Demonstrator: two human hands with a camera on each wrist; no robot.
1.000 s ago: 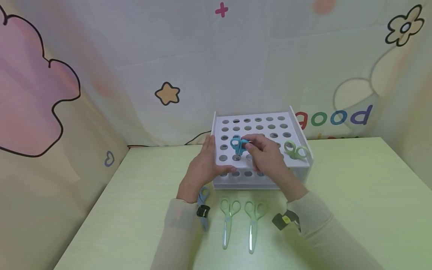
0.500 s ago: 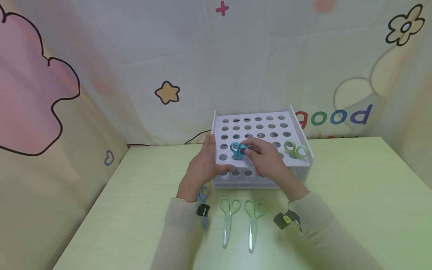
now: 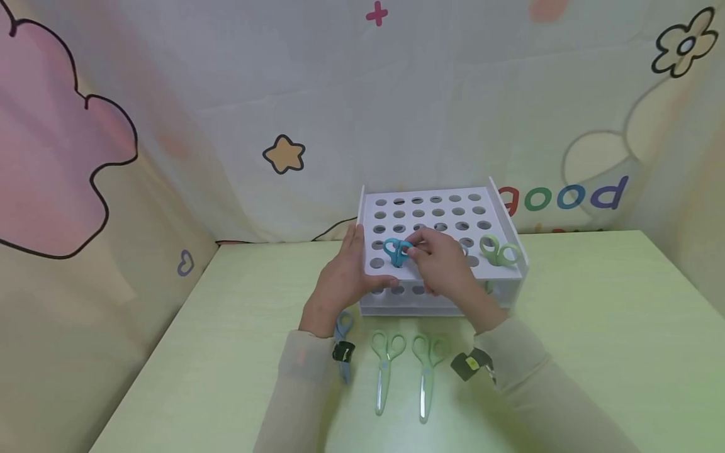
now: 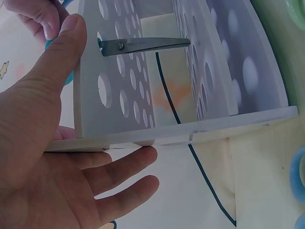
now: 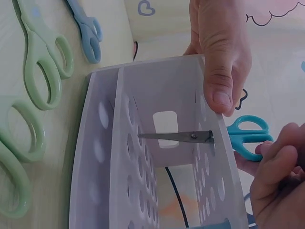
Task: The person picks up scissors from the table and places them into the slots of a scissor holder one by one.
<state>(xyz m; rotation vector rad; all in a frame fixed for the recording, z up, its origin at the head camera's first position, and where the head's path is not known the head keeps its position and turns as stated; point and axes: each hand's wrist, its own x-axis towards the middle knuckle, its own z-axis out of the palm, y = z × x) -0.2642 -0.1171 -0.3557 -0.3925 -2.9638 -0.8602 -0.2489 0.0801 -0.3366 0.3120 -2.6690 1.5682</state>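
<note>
A white rack [image 3: 408,311] with rows of round holes stands on the table. My left hand [image 3: 342,270] holds its left front corner, thumb over the top edge and fingers along the outside of the side wall. My right hand [image 3: 444,261] pinches one handle loop of small teal scissors [image 3: 395,250] above a front-row hole. Both wrist views show the metal blades [image 4: 143,45] passed through the top plate, their tip at a hole of the plate below. Light green scissors [image 3: 498,250] stand in the rack at the right; part of something pale blue shows behind my right hand.
Two light green scissors [image 3: 383,371] [image 3: 425,377] lie on the table in front of the rack, points toward me. Blue scissors [image 3: 345,372] lie left of them, partly hidden by my left wrist. A printed curtain [image 3: 317,75] hangs behind the table.
The teal scissors have moved down, so their handles now sit close above the top plate, with my right hand lowered alongside. My left hand has stayed on the rack corner.
</note>
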